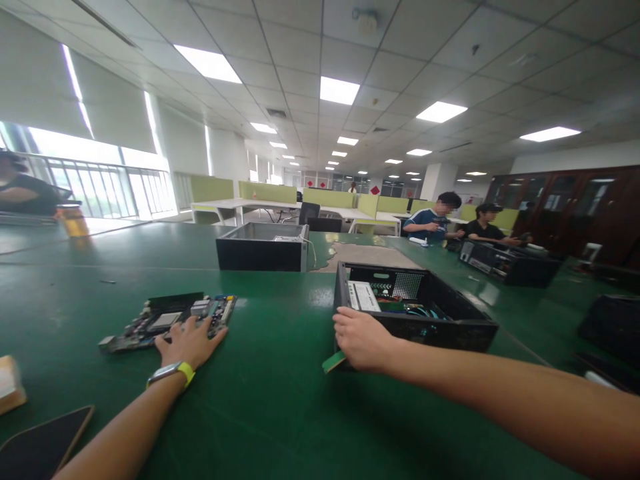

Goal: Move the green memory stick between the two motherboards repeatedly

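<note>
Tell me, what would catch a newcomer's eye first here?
Probably the two hands above the green table: the left hand, below a yellow-strapped watch, spreads its fingers over a circuit board. The right hand holds a green strip by the near left corner of an open black computer case.

The green tabletop [270, 393] looks smooth, glossy; the case [450, 333], metal

We see a glossy green surface [280, 407] and a black rectangular computer case [443, 331]. Our curved watch band [188, 375] is yellow-green.
</note>
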`<state>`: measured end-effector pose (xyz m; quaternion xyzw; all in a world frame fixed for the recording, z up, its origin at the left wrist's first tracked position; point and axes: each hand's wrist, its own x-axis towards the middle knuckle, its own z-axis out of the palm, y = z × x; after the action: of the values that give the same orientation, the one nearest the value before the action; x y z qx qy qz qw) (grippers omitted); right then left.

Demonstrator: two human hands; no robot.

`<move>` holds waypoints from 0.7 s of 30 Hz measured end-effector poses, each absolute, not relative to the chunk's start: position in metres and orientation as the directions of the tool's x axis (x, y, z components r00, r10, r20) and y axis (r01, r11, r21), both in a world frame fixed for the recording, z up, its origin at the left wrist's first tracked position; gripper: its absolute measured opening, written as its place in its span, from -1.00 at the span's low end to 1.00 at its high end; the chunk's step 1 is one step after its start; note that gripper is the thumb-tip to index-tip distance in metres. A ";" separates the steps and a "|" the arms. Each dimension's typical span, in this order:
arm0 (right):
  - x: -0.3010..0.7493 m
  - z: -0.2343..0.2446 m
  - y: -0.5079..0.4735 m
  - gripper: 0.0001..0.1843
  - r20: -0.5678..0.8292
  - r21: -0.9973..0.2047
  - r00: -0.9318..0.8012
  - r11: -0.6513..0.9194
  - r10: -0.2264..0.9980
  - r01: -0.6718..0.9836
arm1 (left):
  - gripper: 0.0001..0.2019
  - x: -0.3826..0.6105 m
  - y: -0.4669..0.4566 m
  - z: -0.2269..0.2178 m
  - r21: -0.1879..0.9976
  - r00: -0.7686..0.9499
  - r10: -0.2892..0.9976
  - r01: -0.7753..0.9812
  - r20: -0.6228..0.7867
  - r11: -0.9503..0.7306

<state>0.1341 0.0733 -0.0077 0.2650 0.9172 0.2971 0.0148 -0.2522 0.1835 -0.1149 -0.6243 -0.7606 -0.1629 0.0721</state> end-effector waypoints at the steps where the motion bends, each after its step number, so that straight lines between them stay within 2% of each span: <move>1: 0.141 -0.008 0.075 -0.77 0.131 0.554 -0.852 0.675 0.507 0.487 | -0.23 -0.252 0.183 -0.115 0.157 -0.211 0.926 0.973 0.314 0.168; 13: 0.220 -0.010 0.096 -0.67 0.135 0.451 -0.710 0.595 0.691 0.665 | -0.24 -0.252 0.183 -0.114 0.157 -0.208 0.931 0.973 0.300 0.167; 21: 0.258 -0.013 0.113 -0.66 0.117 0.474 -0.642 0.525 0.758 0.707 | -0.26 -0.250 0.181 -0.113 0.159 -0.213 0.927 0.972 0.308 0.171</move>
<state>0.2583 0.1134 -0.0126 0.4199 0.8718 0.2468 0.0518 -0.2498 0.1813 -0.1131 -0.6233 -0.7619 -0.1615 0.0699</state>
